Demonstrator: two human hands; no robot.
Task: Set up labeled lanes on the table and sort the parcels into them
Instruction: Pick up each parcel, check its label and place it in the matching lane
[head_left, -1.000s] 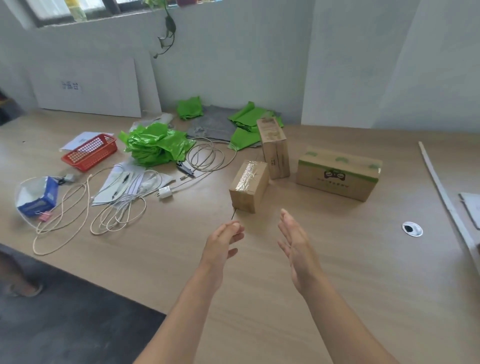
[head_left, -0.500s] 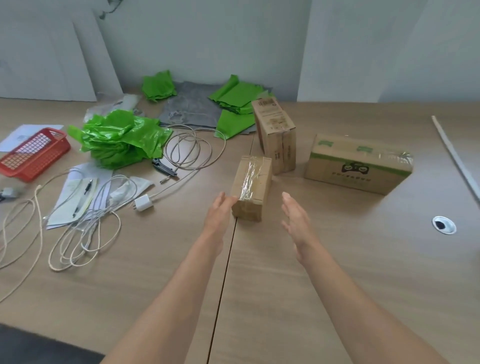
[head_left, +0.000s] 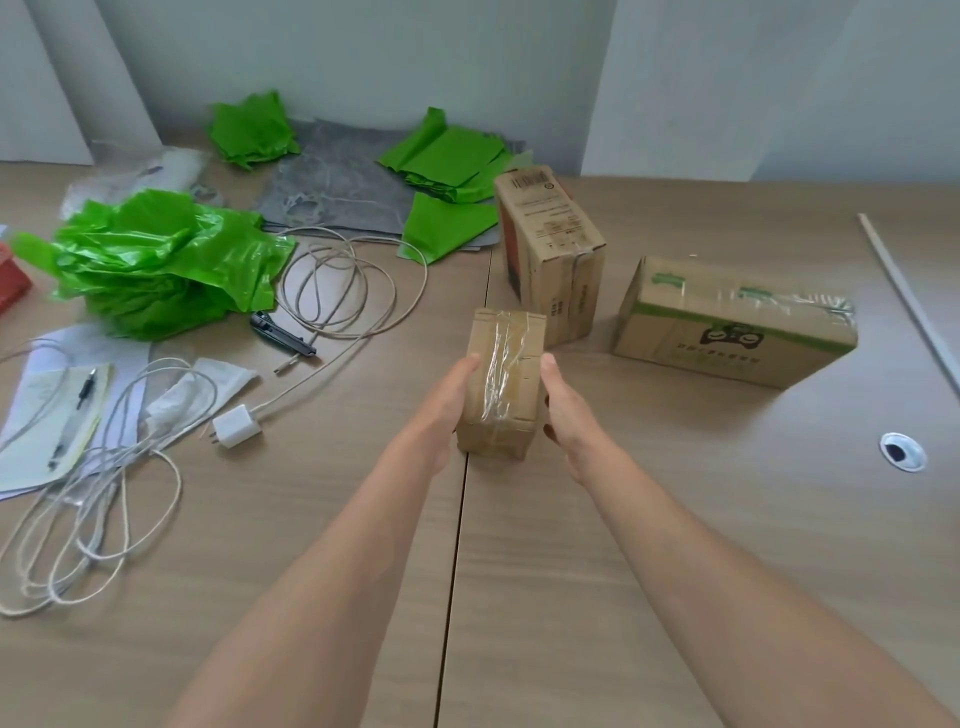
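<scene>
Head view: both hands, left (head_left: 441, 410) and right (head_left: 569, 410), clasp the taped box (head_left: 501, 379); print on the two boxes (head_left: 550, 254) (head_left: 732, 322) behind is unreadable; cables (head_left: 337, 291) lie left.

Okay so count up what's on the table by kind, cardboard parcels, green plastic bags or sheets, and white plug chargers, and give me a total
Cardboard parcels: 3. The small taped parcel between the left hand and right hand, the tall parcel, the green-printed parcel.
Green plastic bags or sheets: 4 clusters. Crumpled heap, far piece, folded stack, flat sheet.
White plug chargers: 1.
Total: 8
</scene>
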